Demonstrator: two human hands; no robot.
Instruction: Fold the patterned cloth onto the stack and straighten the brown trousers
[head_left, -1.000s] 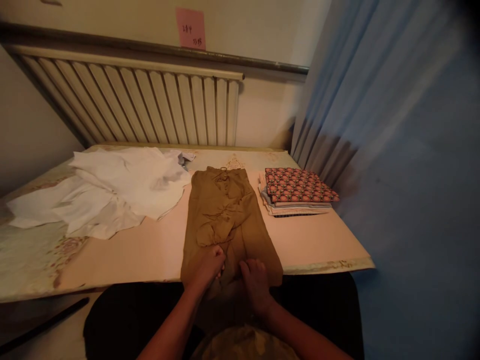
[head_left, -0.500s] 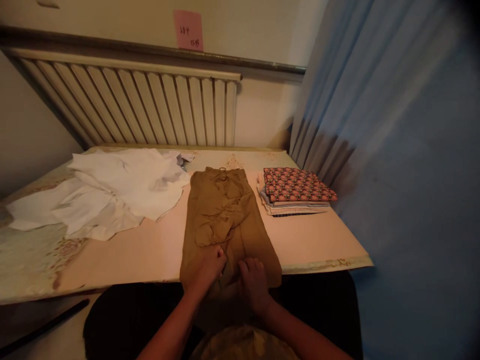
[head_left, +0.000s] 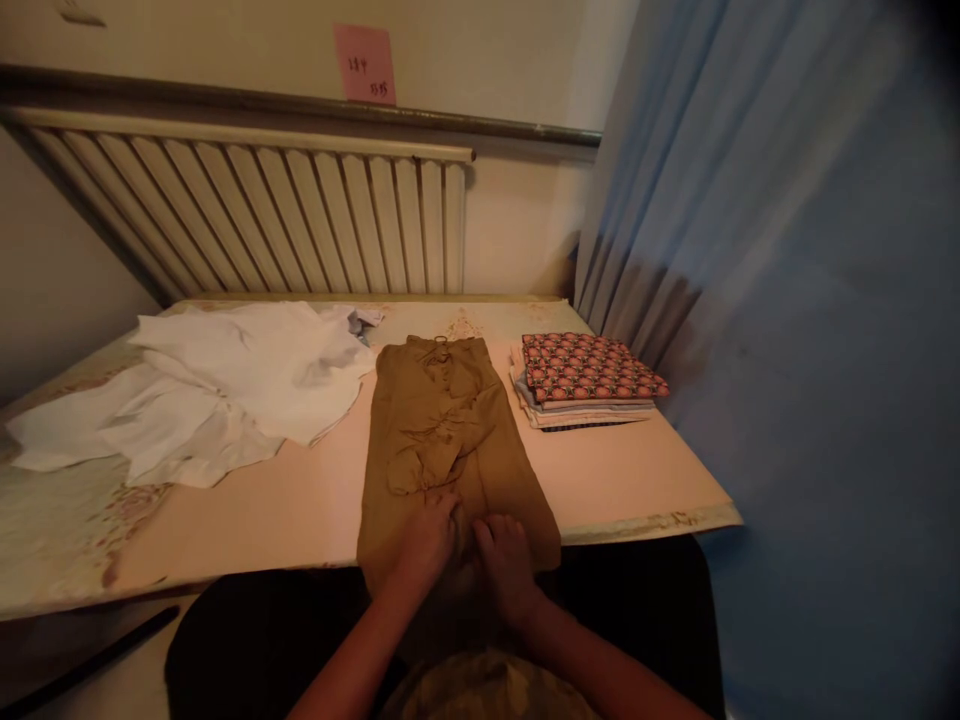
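Overhanging the front edge of the table (head_left: 622, 480), the folded brown garment (head_left: 455, 450) looks light and soft, best held at both near corners. Left hand (head_left: 430, 538) and right hand (head_left: 507, 562) lie half-curled on it; whether they pinch cloth is unclear.

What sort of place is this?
Probably a room in a home, though I can't be sure: there's a ribbed cream radiator, a long blue fabric curtain, and a pale floral-covered table bearing a brown cloth garment.
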